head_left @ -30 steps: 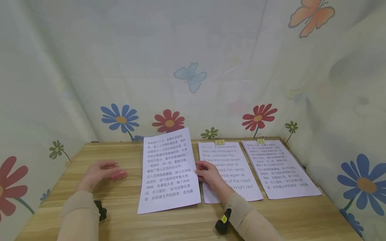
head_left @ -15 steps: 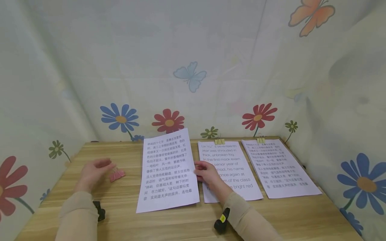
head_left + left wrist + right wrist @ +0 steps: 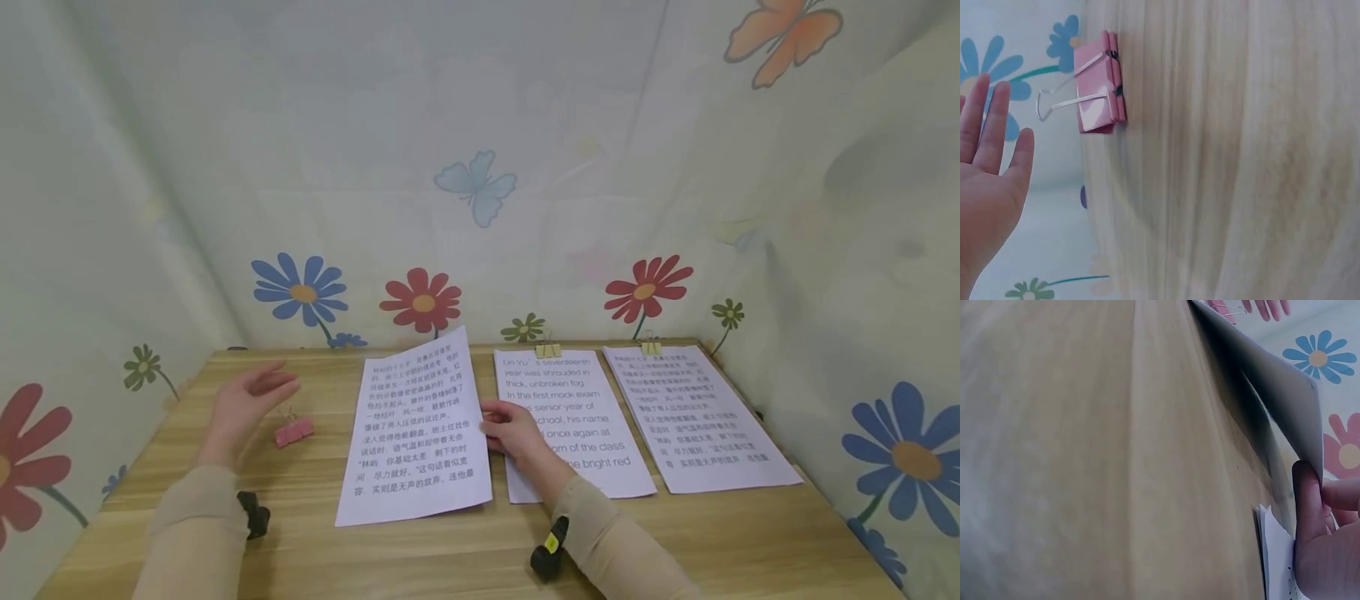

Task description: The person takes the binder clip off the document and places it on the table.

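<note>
Holding nothing in loose-fingered left hand (image 3: 243, 408), beside pink clip (image 3: 293, 432) toward table's (image 3: 375, 567) left edge; pinching tilted paper (image 3: 412, 433) in right hand (image 3: 517, 429). Could let it slip askew, gripping only 1 side.

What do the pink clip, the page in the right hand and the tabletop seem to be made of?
Pink clip: probably painted metal, glossy, judging by its bright highlight. Page: likely plain paper, matte, thin-edged and bending. Tabletop: wood-grained, low sheen; solid wood or laminate, I can't tell.
</note>
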A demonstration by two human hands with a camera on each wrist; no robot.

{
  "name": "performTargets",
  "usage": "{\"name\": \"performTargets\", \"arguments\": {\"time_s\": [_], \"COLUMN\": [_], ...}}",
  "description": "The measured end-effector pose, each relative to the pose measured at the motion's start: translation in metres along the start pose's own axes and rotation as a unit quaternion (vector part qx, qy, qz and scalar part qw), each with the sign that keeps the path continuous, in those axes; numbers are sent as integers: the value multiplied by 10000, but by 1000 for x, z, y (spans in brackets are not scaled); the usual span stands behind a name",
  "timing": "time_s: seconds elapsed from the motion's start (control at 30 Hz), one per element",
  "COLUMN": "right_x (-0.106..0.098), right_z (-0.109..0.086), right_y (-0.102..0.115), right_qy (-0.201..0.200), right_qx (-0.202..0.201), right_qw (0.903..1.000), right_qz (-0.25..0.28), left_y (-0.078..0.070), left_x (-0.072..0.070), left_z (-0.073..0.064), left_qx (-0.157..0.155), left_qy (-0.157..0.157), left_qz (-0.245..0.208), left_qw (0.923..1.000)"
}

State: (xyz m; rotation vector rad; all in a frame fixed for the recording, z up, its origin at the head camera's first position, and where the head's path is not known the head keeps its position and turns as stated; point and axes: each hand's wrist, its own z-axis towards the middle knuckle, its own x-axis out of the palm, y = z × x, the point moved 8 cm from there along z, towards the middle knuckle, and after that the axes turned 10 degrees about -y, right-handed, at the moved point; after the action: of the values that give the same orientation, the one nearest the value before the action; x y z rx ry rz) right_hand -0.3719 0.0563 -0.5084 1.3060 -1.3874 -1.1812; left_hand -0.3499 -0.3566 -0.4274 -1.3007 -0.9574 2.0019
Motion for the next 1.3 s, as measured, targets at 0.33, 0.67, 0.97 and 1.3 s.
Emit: {"name": "performTargets", "arguments": {"time_s": [0.33, 0.67, 0.97, 1.3], "right_x": [2, 3, 3, -9], "right_z": [-2, -4, -5, -15], "right_y": [-1, -2, 1, 22], "right_qy": [30, 126, 156, 276], "right_qx": [74, 86, 14, -545], "right_qw": [9999, 9995, 9996, 9975], "right_qz": [-107, -263, -218, -361], "left_y": [-25, -50, -68, -78], "left_x": [19, 43, 62, 86], "left_z": [-1, -3, -10, -24], "left_qx": [153, 468, 955, 814], "left_qy": [174, 617, 802, 1219], "left_qz": [-322, -643, -744, -925], "left_qw": [9992, 9949, 9894, 9849]}}
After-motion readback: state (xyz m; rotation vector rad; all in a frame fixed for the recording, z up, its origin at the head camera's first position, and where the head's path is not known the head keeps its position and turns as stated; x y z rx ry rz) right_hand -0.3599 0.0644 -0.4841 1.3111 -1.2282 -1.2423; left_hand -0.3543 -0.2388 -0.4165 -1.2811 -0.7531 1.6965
